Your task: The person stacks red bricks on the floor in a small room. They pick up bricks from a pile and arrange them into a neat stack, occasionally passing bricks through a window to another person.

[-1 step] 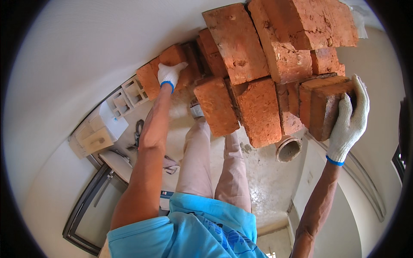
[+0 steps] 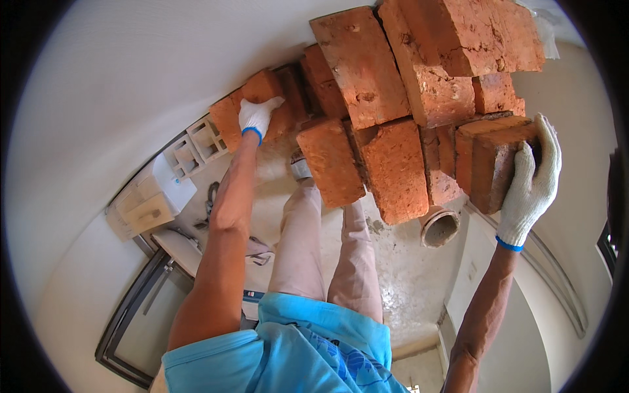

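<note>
Red clay bricks (image 2: 360,72) are piled across the upper middle in uneven layers. My left hand (image 2: 257,118), in a white knit glove with a blue cuff, is closed against a brick (image 2: 262,85) at the pile's left end. Its thumb points right; the other fingers are mostly hidden. At the right end, my right hand (image 2: 534,183), gloved alike, curves round the end of a brick (image 2: 501,164), thumb apart from the long fingers. Between my hands, the brick ends (image 2: 395,170) jut out toward me above my legs.
A round clay-coloured pipe or pot (image 2: 440,227) stands on the floor beneath the bricks. Left along the wall are hollow blocks (image 2: 183,157), a white container (image 2: 154,190) and a dark-framed panel (image 2: 134,314). Pale tubes (image 2: 557,275) run along the right wall.
</note>
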The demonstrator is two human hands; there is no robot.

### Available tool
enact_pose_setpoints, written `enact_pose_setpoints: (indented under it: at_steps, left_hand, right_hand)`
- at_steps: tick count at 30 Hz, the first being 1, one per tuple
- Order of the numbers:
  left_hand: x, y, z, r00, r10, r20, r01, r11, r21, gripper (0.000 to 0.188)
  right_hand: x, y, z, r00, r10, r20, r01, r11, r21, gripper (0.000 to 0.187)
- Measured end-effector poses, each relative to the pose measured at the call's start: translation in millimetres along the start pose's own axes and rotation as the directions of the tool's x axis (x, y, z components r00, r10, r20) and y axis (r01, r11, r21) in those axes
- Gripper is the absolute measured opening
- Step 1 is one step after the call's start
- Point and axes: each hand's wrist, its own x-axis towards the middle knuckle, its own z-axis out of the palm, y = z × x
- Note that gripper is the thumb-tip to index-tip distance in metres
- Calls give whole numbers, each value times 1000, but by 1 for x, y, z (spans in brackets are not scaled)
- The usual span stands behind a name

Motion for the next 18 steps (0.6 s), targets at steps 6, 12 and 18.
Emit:
enact_pose_setpoints:
  at_steps: [6, 12, 18]
  left_hand:
    - [-86, 21, -81, 982, 85, 169, 20, 842, -540, 78]
    - [-208, 87, -133, 970, 179, 164, -25, 746, -666, 76]
    - [-267, 184, -102, 919, 350, 179, -104, 655, -749, 92]
  right_hand:
    - [-1, -1, -2, 1000, -21, -7, 21, 999, -49, 45]
    - [1, -3, -6, 998, -64, -10, 64, 997, -48, 45]
    - [3, 0, -6, 995, -93, -32, 91, 994, -58, 45]
